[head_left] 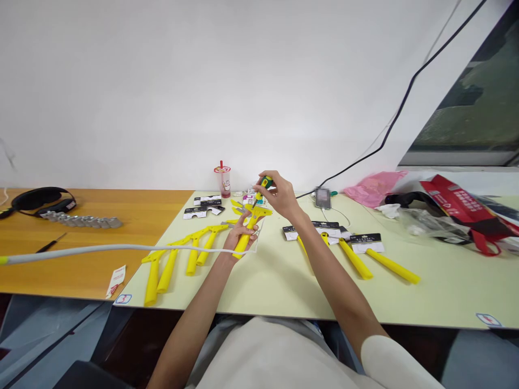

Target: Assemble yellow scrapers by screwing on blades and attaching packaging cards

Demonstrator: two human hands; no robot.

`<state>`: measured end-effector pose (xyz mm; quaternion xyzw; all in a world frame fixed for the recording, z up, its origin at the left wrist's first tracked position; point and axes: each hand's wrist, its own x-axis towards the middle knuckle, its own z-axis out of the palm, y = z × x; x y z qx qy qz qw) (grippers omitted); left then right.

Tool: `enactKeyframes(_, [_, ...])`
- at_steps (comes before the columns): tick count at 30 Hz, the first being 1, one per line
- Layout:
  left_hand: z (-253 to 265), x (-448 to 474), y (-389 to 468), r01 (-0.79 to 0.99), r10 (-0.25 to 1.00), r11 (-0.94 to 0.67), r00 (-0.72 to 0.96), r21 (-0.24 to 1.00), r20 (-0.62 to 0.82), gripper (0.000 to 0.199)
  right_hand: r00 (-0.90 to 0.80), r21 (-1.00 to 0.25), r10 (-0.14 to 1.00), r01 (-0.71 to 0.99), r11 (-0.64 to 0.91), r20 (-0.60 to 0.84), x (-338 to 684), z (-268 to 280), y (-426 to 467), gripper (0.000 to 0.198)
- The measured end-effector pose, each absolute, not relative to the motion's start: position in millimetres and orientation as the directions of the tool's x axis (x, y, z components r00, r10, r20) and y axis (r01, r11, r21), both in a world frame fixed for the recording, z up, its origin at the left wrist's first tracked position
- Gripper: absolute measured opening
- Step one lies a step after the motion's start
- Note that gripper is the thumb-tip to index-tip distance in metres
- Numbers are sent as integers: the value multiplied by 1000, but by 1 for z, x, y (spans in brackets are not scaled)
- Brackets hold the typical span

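My left hand [235, 237] is wrapped round the handle of a yellow T-shaped scraper [245, 237], its head pointing up and away from me. From above, my right hand [280, 194] grips a screwdriver [266, 182] with a green and yellow handle. Its shaft points down at the scraper's head; whether the tip sits in a screw is too small to tell. Left of my left hand several similar scrapers [193, 254] lie in a row. Beyond my right forearm are several yellow handles [392, 266] beside black and white cards [367, 242].
A lidded cup with a red straw [223, 181] stands near the wall. More cards [203, 210] lie left of it. A white cable [121, 247] crosses in front of the left scrapers. At right are a small device [323, 198], pink plastic [373, 187] and a red bag [462, 208].
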<state>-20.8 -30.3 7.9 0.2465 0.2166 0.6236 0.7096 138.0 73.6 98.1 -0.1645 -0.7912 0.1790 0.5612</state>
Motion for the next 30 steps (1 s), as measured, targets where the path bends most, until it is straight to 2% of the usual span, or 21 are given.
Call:
enactKeyframes(9, [5,-23,-29,-817,990,120,138,564,-12,90,-378,-346,354,93,934,855,134,96,71,38])
enactKeyframes(17, [5,-22,-27,-832,995,102,83,546,-59,92,-509,-351,357,113,930,783,135,95,68,59])
enactKeyframes(25, [11,-20,-31,-813,996,87,89,576,-25,88,-431,-329,323,62,942,843,138,99,69,44])
enactKeyframes(30, [10,-20,-31,-810,996,81,90,581,-14,88,-387,-279,283,69,958,877,138,99,70,44])
